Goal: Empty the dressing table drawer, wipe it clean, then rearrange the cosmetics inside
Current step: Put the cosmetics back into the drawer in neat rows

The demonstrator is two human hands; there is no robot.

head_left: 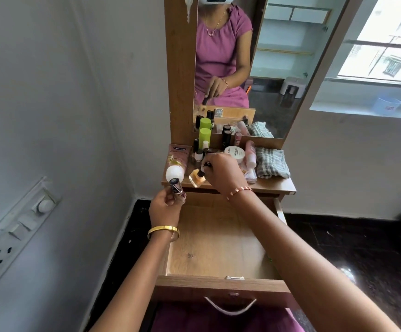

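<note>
The wooden drawer [218, 248] is pulled out below me and its floor is bare. My left hand [164, 207] grips a small dark-capped bottle [175, 185] above the drawer's back left corner. My right hand [223, 173] reaches over the table top [283, 185] and pinches the black cap of an orange nail polish bottle [196, 179], which hangs tilted. On the top stand a pink tube [176, 161], a green-capped bottle [204, 135], a white jar [236, 153] and several small bottles. A checked cloth [272, 162] lies folded at the right.
A mirror [266, 68] rises behind the table top and reflects a person. A switch panel [15, 236] is on the left wall. A window [386, 44] is at the right. The dark floor [362, 248] lies on both sides of the drawer.
</note>
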